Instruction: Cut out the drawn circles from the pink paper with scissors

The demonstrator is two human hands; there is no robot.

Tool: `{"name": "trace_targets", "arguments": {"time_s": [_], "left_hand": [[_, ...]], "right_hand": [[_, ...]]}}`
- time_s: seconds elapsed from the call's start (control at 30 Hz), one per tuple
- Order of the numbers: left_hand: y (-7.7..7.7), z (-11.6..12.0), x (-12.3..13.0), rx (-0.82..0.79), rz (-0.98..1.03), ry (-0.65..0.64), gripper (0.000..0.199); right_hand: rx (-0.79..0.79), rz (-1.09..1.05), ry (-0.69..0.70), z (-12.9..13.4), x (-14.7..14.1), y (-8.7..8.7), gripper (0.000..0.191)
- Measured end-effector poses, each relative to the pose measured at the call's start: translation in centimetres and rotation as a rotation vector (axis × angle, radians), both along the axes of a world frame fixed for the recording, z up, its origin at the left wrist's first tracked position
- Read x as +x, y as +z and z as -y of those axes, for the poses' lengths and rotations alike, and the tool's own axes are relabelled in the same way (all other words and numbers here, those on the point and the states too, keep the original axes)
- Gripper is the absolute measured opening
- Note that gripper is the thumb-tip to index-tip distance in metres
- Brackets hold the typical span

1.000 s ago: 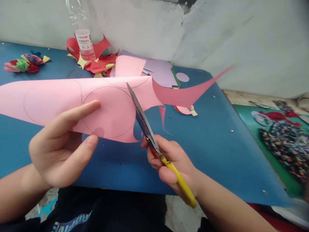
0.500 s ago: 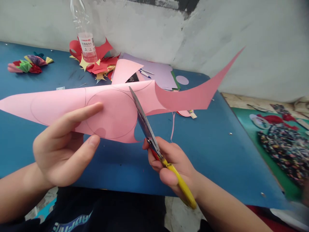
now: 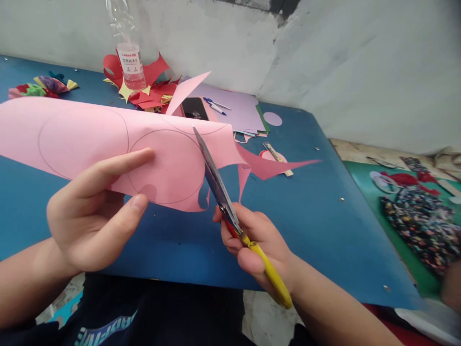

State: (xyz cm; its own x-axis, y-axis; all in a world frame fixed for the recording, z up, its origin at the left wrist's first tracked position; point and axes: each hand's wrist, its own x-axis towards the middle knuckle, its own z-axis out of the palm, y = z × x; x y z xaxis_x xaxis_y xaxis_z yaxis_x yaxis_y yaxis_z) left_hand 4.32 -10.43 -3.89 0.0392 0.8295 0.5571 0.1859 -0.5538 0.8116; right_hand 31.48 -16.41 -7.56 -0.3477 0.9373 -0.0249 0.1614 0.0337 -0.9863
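Left hand (image 3: 91,216) pinching our pink paper sheet (image 3: 108,139) | right hand (image 3: 257,247) closing scissors (image 3: 219,192), seemingly along pencilled circle (image 3: 163,166)

Matt pink paper (image 3: 90,139), shiny metal scissors (image 3: 216,180)

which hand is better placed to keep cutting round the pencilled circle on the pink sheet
Right. The right hand grips the yellow-handled scissors, blades on the circle's edge. The left hand pinches the pink sheet and looks better placed to turn it.
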Motion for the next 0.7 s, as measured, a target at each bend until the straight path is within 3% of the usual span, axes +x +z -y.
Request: {"name": "trace_targets", "arguments": {"time_s": [0.5, 0.7], "left_hand": [[-0.41, 0.02, -0.68, 0.026, -0.074, -0.03, 0.047], [-0.49, -0.18, -0.56, 0.1, -0.087, -0.007, 0.045]], "right_hand": [[0.031, -0.014, -0.012, 0.13, 0.14, -0.56, 0.084], [0.004, -0.136, -0.021, 0.03, 0.34, -0.89, 0.069]]}}
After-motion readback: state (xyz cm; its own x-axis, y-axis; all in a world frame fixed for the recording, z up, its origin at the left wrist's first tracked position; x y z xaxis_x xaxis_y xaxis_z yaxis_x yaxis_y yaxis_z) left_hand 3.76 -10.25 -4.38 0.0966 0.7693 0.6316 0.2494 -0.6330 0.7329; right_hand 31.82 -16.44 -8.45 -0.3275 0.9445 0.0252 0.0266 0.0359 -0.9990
